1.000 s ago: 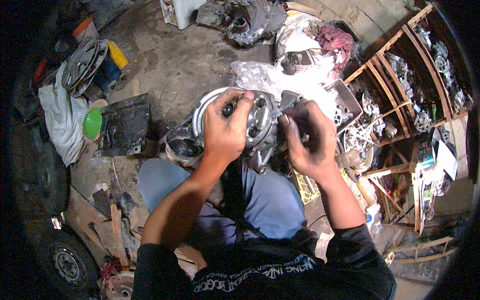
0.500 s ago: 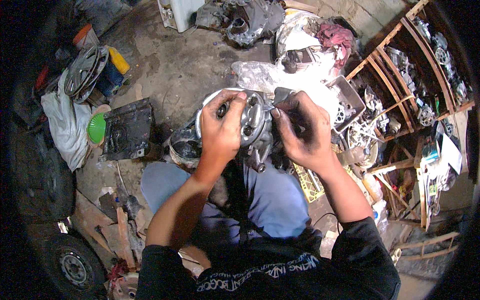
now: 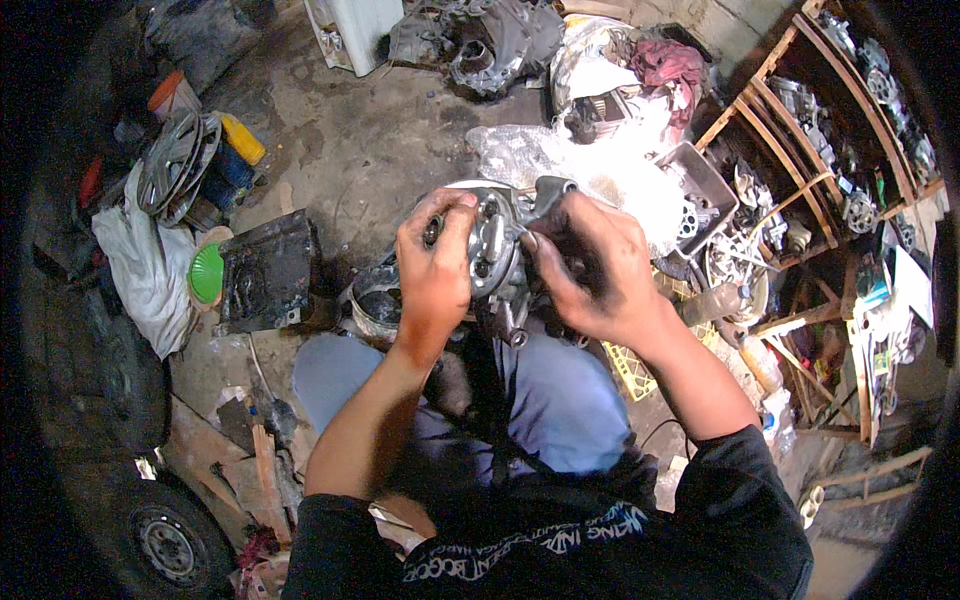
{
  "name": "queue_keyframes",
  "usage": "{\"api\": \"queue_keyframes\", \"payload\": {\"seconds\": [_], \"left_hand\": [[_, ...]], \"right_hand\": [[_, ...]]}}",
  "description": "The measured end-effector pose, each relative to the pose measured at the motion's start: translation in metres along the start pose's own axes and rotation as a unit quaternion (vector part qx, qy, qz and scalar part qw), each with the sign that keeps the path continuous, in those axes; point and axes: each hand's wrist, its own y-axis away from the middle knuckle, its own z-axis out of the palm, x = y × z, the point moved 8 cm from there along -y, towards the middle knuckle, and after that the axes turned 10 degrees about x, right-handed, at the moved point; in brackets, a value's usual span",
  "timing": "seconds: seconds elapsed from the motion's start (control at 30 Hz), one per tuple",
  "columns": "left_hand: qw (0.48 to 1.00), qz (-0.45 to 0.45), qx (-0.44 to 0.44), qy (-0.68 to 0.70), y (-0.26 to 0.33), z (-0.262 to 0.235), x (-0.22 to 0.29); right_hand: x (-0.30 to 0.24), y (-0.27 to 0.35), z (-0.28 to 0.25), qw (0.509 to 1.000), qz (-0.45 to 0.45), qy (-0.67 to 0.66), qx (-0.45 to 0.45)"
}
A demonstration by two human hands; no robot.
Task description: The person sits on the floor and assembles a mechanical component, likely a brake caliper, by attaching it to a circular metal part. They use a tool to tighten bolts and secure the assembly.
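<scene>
My left hand (image 3: pixel 430 270) grips the rim of a shiny round metal pulley (image 3: pixel 488 238) with several dark holes in its face, thumb on top and fingers curled round its left side. The pulley belongs to a grey metal car part whose lower end (image 3: pixel 516 338) shows a short pipe-like stub above my knees. On the part's right side my right hand (image 3: pixel 605 270) is closed, thumb and fingertips pinched close by the pulley's edge. What the pinch holds is too small to make out. Behind the left wrist stands a round tub (image 3: pixel 375 303) with dark contents.
Black tray-like panel (image 3: pixel 268 270) and green dish (image 3: pixel 206 273) lie at left, near stacked wheel covers (image 3: pixel 180 165). A yellow crate (image 3: pixel 630 372) stands by my right knee. At right are a metal bin (image 3: pixel 700 195) and wooden shelves (image 3: pixel 775 110) of parts; a dark casting (image 3: pixel 490 45) lies ahead.
The view has shifted slightly. Both hands stay on the metal part, and my right fingertips remain pinched by the pulley's edge, with the pulley turned a little more edge-on.
</scene>
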Motion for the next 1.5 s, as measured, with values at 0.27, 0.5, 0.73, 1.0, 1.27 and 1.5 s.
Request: {"api": "queue_keyframes", "payload": {"seconds": [0.27, 0.5, 0.73, 1.0, 1.27, 1.5], "left_hand": [[1.0, -0.007, 0.001, 0.017, 0.003, -0.002, 0.002], [1.0, 0.002, -0.023, 0.009, 0.005, -0.002, 0.003], [1.0, 0.004, -0.017, 0.002, 0.004, -0.004, 0.006], [0.998, 0.059, -0.022, -0.007, 0.002, -0.006, 0.005], [0.992, 0.105, -0.032, -0.06, 0.007, -0.003, 0.015], [0.995, 0.031, -0.04, -0.088, 0.008, -0.005, 0.007]], "right_hand": [[-0.004, 0.007, 0.001, 0.999, -0.011, -0.001, -0.039], [0.006, -0.005, 0.002, 0.998, 0.018, 0.049, 0.017], [-0.008, 0.004, 0.002, 0.999, -0.004, 0.008, -0.033], [-0.008, -0.002, 0.004, 0.998, 0.031, 0.042, -0.026], [-0.001, -0.011, 0.005, 0.993, 0.075, 0.088, -0.017], [-0.005, -0.022, 0.009, 0.988, 0.054, 0.136, -0.039]]}}
